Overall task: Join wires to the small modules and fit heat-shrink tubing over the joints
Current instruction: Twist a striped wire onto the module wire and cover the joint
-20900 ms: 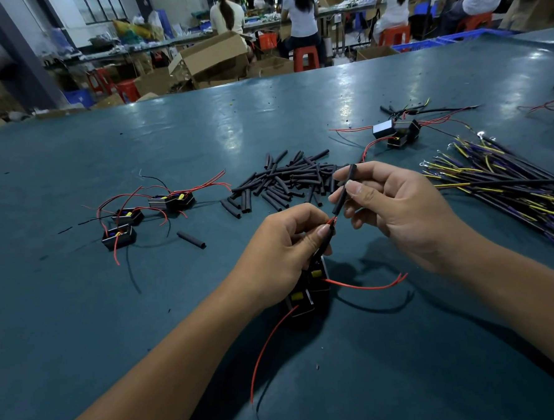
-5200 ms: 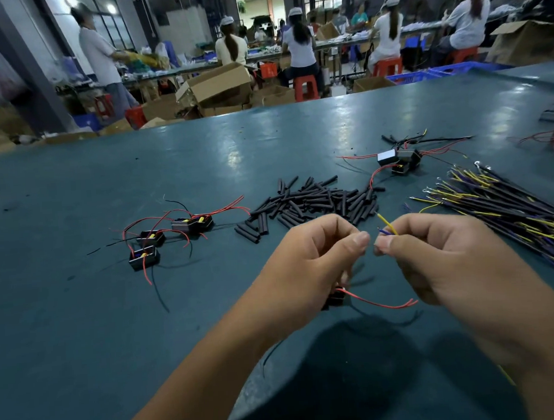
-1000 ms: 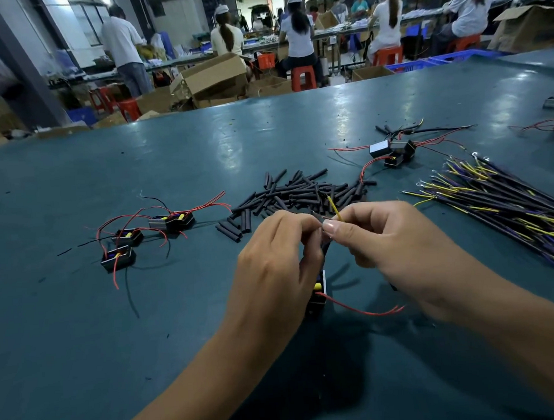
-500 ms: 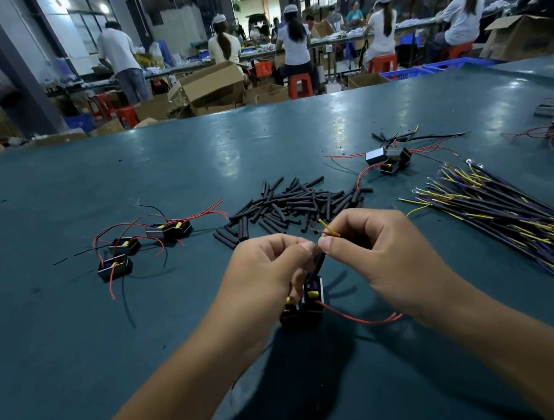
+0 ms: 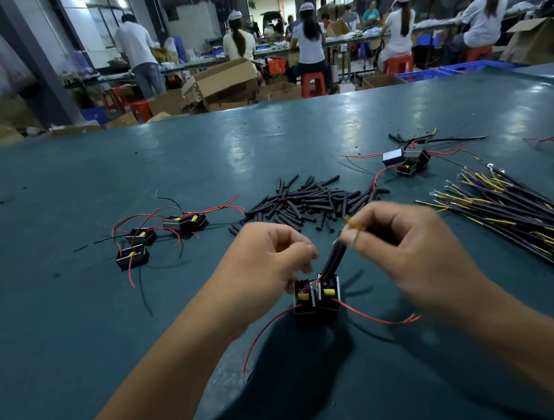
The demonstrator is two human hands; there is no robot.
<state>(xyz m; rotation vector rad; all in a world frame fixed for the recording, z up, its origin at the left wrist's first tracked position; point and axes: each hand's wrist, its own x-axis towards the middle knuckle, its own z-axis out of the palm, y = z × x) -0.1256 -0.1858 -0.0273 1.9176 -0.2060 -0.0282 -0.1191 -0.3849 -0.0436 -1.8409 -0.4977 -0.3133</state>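
Observation:
Two small black modules [image 5: 316, 296] with yellow parts and red leads hang side by side just above the green table, below my hands. Black heat-shrink tubing [image 5: 334, 260] rises from the right module to my right hand [image 5: 411, 253], which pinches a yellow wire [image 5: 356, 226] at the tube's top end. My left hand [image 5: 266, 262] is curled, its fingertips pinching a thin lead above the left module. A long red wire [image 5: 373, 317] trails from the modules to the right.
A heap of cut black tubes [image 5: 304, 201] lies behind my hands. Several modules with red leads [image 5: 160, 233] sit at the left, more modules [image 5: 405, 163] at the back right. A bundle of purple and yellow wires [image 5: 512, 211] fills the right side. Seated workers are beyond the table.
My hands have drawn a little apart. The two modules have swung into plain view under them, and the black tube shows fully between the right module and my right hand.

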